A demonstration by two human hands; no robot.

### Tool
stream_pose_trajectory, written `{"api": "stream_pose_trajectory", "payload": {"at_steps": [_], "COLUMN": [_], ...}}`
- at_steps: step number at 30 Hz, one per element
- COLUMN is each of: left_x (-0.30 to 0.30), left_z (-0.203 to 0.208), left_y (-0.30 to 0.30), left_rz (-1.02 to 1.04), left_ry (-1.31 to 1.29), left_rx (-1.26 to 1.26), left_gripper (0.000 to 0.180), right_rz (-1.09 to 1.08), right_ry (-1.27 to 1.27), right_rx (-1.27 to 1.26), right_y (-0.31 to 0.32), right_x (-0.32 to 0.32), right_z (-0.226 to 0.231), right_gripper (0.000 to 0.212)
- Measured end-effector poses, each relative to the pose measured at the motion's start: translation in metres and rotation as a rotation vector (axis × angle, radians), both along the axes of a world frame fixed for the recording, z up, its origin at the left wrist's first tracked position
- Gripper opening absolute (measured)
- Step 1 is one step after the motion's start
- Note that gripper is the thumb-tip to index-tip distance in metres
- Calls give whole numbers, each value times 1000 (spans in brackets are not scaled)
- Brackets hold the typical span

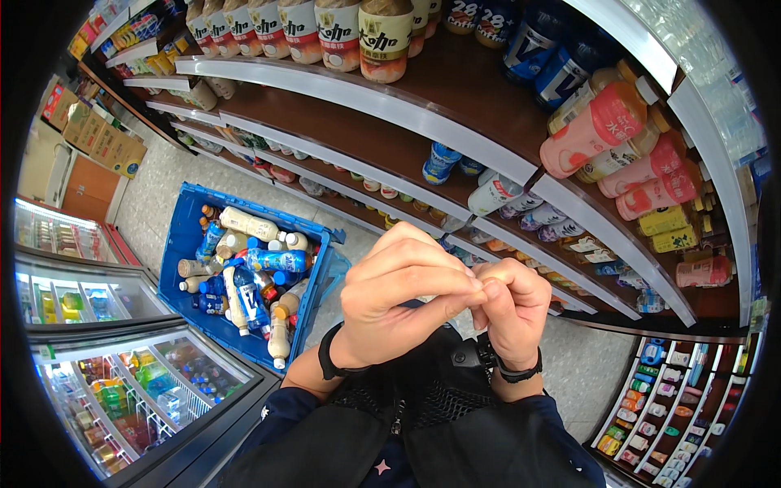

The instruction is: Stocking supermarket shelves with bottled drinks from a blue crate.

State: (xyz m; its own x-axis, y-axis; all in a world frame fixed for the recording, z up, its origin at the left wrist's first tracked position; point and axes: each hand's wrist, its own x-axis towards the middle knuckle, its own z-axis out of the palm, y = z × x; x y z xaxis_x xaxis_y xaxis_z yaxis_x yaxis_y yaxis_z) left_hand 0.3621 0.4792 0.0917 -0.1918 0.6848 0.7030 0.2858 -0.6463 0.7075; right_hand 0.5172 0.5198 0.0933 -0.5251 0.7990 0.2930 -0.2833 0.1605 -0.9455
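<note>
In front of my chest my left hand (pixel 407 289) and my right hand (pixel 514 302) meet at the fingertips. The left fingers are bent and pressed together with the thumb. On the right, the thumb and index finger pinch, with the other fingers curled in. Whatever lies between the fingertips, if anything, is hidden or too small to make out. Both wrists wear black bands. Beyond the hands are the lower shelves of bottles. To the left, on the floor, stands a blue crate (pixel 172 264) with many jumbled drink bottles (pixel 277 259), some lying on their sides.
A tall shelf rack (pixel 382 114) holds rows of brown-and-white coffee bottles (pixel 384 41) and pink bottles (pixel 598 130). Lit glass-door fridges (pixel 146 390) flank the left side. Cardboard boxes (pixel 102 138) are stacked at the far left. Another product shelf (pixel 667 407) stands at lower right.
</note>
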Motion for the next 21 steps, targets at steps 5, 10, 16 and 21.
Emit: {"api": "stream_pose_trajectory", "payload": {"at_steps": [5,10,16,21], "left_x": [1,1,7,5], "left_z": [8,9,5,4], "left_y": [3,8,10,11], "left_rz": [17,45,60,86], "left_ry": [19,84,71,62], "left_rx": [-13,14,77,106], "left_gripper": [22,22,20,21], "right_rz": [-18,-62,-18,-23], "right_ry": [-12,-8,9,29], "right_rx": [14,5,-14,-3], "right_y": [2,2,6,6], "right_x": [0,-1,1,-2], "right_z": [1,2,1,4], "right_gripper": [18,19,18,17]}}
